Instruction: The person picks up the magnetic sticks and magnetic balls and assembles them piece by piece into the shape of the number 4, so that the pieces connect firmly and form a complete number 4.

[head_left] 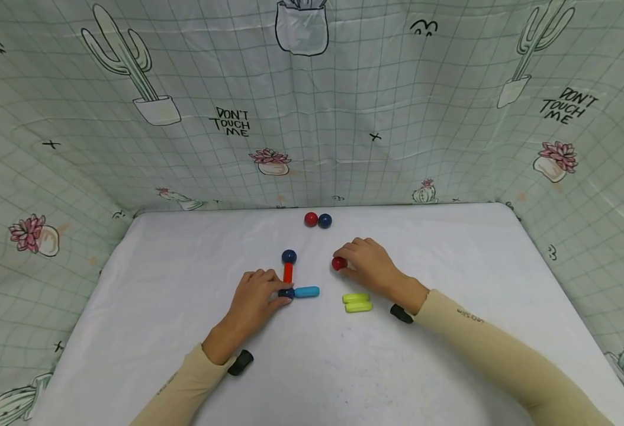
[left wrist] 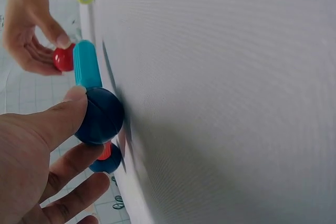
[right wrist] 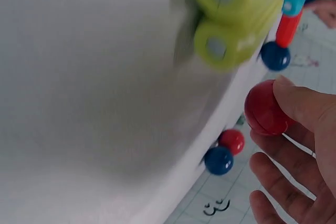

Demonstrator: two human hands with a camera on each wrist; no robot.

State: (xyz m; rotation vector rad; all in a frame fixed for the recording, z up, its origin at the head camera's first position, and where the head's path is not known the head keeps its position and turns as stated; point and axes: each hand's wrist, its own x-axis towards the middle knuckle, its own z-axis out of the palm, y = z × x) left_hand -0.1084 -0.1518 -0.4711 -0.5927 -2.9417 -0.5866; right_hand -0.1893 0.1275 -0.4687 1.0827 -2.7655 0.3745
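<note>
Right wrist view: pinched red ball (right wrist: 264,109), round and smooth; thinly seamed.

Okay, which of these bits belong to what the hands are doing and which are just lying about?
In use:
held blue ball, left hand
blue rod, red rod and end ball, grouped with it
held red ball, right hand

Lying about, perhaps spares:
two green rods
back red ball
back blue ball
</note>
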